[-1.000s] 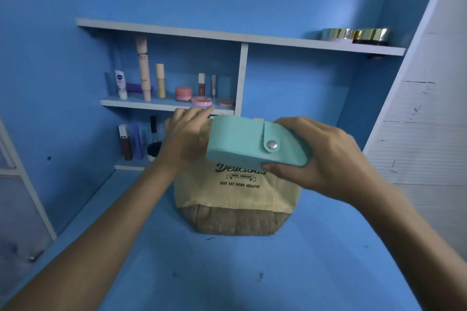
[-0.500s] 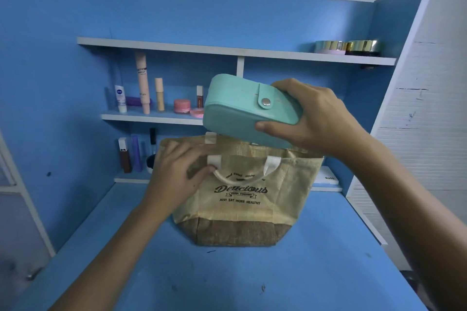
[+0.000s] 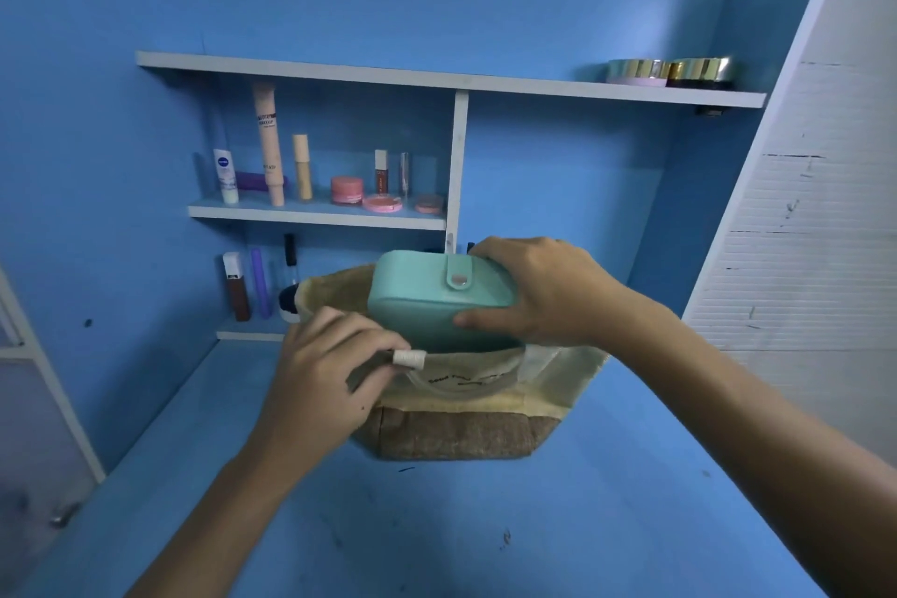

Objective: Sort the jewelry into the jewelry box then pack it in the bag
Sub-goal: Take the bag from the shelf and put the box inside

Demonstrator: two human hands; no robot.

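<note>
- The jewelry box (image 3: 437,301) has dropped from above the bag (image 3: 485,403) into its open mouth since half a second ago, lower part now behind the front rim.
- The right hand (image 3: 543,291) grips the box's right end, thumb along the near face, fingers over the top.
- The left hand (image 3: 330,369) has curled round the bag's near rim and white handle (image 3: 410,358), pulling it forward.
- The bag stands on a blue table (image 3: 437,524), cosmetics (image 3: 303,168) on shelves behind.

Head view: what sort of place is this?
Probably a home dressing or vanity nook: white wall shelves holding upright cosmetic tubes and small pink jars, above a painted blue tabletop.
</note>
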